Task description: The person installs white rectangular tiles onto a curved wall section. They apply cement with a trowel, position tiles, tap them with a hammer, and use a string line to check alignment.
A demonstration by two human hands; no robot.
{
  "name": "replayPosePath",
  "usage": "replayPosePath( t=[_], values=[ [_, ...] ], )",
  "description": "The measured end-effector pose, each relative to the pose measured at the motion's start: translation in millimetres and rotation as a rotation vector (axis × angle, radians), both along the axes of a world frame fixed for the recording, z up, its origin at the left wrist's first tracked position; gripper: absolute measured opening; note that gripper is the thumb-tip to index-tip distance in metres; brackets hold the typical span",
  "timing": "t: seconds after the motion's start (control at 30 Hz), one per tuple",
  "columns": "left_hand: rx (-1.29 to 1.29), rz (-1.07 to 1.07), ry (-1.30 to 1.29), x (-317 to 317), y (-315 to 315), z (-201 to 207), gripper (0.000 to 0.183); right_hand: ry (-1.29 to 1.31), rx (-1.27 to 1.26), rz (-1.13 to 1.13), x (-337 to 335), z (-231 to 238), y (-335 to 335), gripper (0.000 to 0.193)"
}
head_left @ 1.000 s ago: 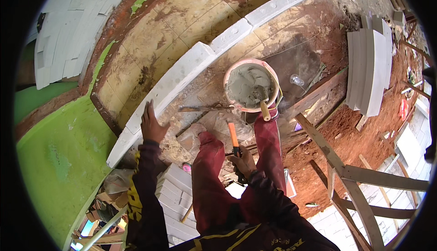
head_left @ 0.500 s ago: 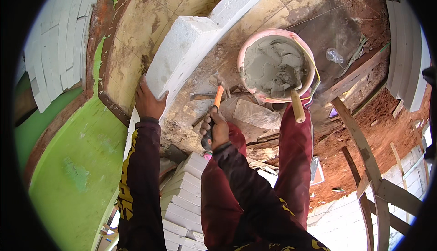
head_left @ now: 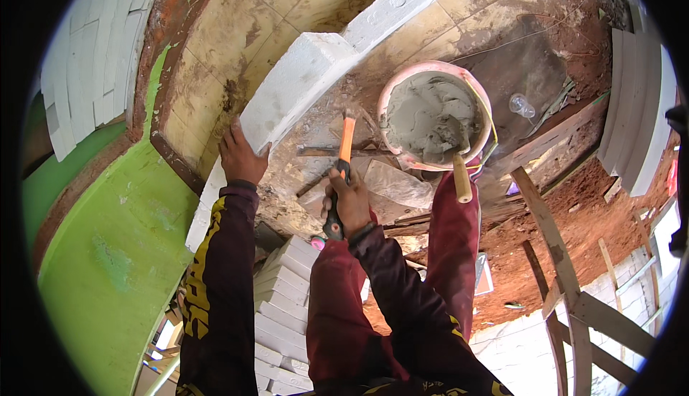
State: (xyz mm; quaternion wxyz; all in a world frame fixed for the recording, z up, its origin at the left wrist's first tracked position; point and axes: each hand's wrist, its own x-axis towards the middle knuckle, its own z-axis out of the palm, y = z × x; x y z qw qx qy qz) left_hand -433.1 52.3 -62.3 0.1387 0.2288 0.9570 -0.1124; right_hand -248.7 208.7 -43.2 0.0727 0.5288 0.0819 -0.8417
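A thick white block (head_left: 294, 84) lies on a curving row of white blocks (head_left: 391, 12). My left hand (head_left: 242, 155) grips its near end, fingers on the far side and thumb on the near side. In my right hand (head_left: 349, 198) is a hammer (head_left: 346, 141) with an orange and black handle, closed fingers wrapped round the lower grip. The hammer's head points away from me, right of the block and apart from it; its shape is hard to make out.
Right of the hammer stands a pink bucket (head_left: 385, 94) of grey mortar, with a wooden-handled trowel (head_left: 463, 180) in it. Stacked white blocks (head_left: 280, 303) lie by my legs. A green wall surface (head_left: 108, 245) is at left, a wooden frame (head_left: 567, 274) at right.
The hammer has swung more upright, and my right hand has moved slightly up and right. My left hand stays at the block's end. The whole view has shifted a little.
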Motion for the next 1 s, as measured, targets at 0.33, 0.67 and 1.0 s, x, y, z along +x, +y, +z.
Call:
replayPosePath(
  t=[0.33, 0.67, 1.0],
  values=[
    [-0.163, 0.173, 0.041, 8, 11, -12, 0.105, 0.074, 0.097, 0.763, 145, 133, 201, 0.025],
    [-0.075, 0.184, -0.120, -2, 5, 1, 0.105, -0.295, 0.457, 0.705, 227, 187, 305, 0.025],
    [-0.115, 0.270, -0.253, -5, 16, 18, 0.121, -0.134, 0.480, 0.511, 181, 173, 311, 0.037]
  ],
)
